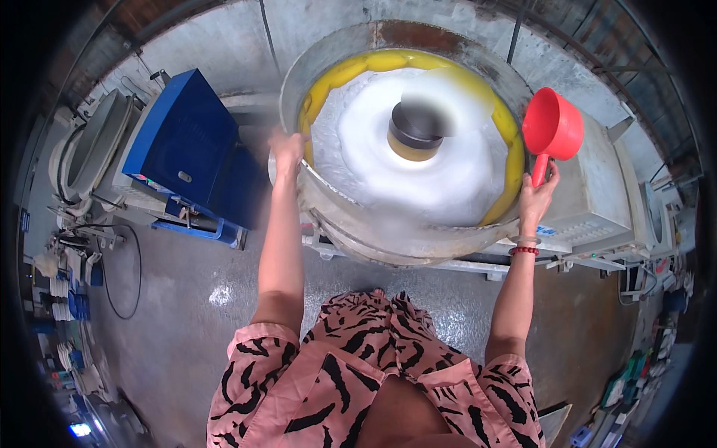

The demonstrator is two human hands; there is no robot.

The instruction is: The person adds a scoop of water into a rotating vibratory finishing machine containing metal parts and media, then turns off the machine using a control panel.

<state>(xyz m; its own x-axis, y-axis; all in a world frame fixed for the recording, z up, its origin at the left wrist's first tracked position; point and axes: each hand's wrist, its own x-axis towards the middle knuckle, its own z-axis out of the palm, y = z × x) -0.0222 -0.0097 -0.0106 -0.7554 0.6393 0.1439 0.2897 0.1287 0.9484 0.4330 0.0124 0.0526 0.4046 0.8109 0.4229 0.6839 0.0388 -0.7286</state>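
Observation:
A big round metal tub [388, 254] with a bumpy yellow lining [364, 66] stands in front of me. White, foamy-looking contents [373, 160] fill it around a dark central hub [415, 125] with a tan lower band. Part of the hub and the contents is smeared. My left hand [287, 151] is at the tub's left rim, its fingers curled over the edge and slightly blurred. In my right hand [538, 196], beside the right rim, is a red plastic dipper [554, 127]. I grip it by its short handle, with the round cup pointing up and away from me.
Left of the tub stands a blue metal cabinet [175, 134], with another round machine [93, 145] beyond it. A pale box-shaped machine [586, 194] adjoins the right side. A dark cable [140, 276] loops over the wet grey floor [187, 328]. Assorted items line both far sides.

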